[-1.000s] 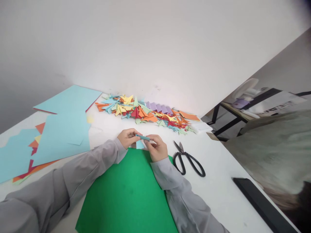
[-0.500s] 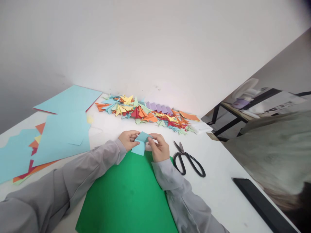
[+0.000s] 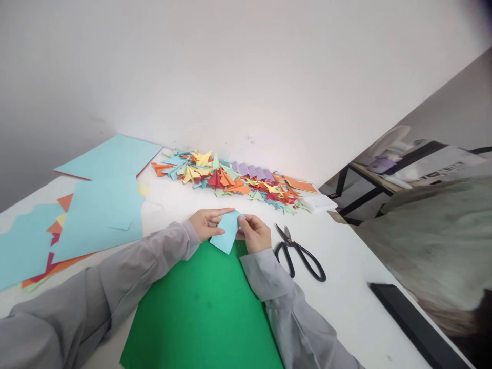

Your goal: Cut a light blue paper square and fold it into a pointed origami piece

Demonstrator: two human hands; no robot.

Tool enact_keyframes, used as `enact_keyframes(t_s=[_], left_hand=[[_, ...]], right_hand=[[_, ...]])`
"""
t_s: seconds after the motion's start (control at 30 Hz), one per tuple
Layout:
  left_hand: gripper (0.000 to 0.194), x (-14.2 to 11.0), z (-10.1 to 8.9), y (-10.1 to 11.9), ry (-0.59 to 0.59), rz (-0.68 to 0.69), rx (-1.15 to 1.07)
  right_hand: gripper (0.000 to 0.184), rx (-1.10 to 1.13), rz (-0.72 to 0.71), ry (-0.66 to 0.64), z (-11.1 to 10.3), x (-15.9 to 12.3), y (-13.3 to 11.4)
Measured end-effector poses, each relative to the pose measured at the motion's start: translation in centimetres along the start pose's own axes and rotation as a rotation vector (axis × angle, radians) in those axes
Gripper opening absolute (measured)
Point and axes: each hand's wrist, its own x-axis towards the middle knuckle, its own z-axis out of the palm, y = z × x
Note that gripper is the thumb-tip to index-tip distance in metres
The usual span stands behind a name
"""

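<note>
A small light-blue piece of paper (image 3: 226, 233) is held up between my two hands, above the far end of a green sheet (image 3: 203, 302). My left hand (image 3: 207, 223) grips its left edge, the thumb in front and the index finger stretched along the top. On the other side, my right hand (image 3: 254, 233) pinches the upper right corner between thumb and fingers. Black-handled scissors (image 3: 294, 251) lie with their blades slightly apart, just right of my right hand.
Along the wall lies a pile of colourful folded paper planes (image 3: 215, 177), with a purple pleated strip (image 3: 253, 171) behind. Large light-blue sheets (image 3: 103, 215) and coloured scraps cover the left side. A black bar-shaped object (image 3: 415, 323) rests at the table's right edge.
The light-blue paper, earlier showing a crease with its upper part bent over, now appears as one flatter face. My left index finger has straightened along its top; my right hand has shifted slightly right.
</note>
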Motion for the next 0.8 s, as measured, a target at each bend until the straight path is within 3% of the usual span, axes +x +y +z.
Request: enact_keyframes(t_s=[0.07,0.2,0.3,0.47,0.57,0.7,0.8], left_hand=[[0.07,0.0,0.0,0.1,0.0,0.0,-0.007],[0.036,0.0,0.0,0.1,-0.004,-0.045,0.064],[0.026,0.2,0.0,-0.1,0.04,-0.079,0.094],[0.032,0.4,-0.1,-0.3,0.072,-0.093,0.049],[0.043,0.6,-0.2,0.0,0.161,-0.109,0.009],[0.049,0.7,-0.1,0.5,0.291,-0.1,-0.042],[0.046,0.6,0.0,0.7,0.248,-0.077,-0.059]], right_hand=[[0.031,0.02,0.018,-0.013,0.1,-0.1,-0.2],[0.031,0.016,0.03,-0.001,0.2,-0.2,-0.7],[0.03,-0.008,0.023,0.027,0.2,-0.3,-1.0],[0.044,0.022,0.01,-0.022,0.3,-0.3,-1.0],[0.056,0.054,-0.047,-0.082,0.4,-0.4,-1.1],[0.041,0.03,-0.165,-0.246,0.5,-0.9,-1.3],[0.036,-0.105,-0.274,-0.382,0.6,-1.5,-1.3]])
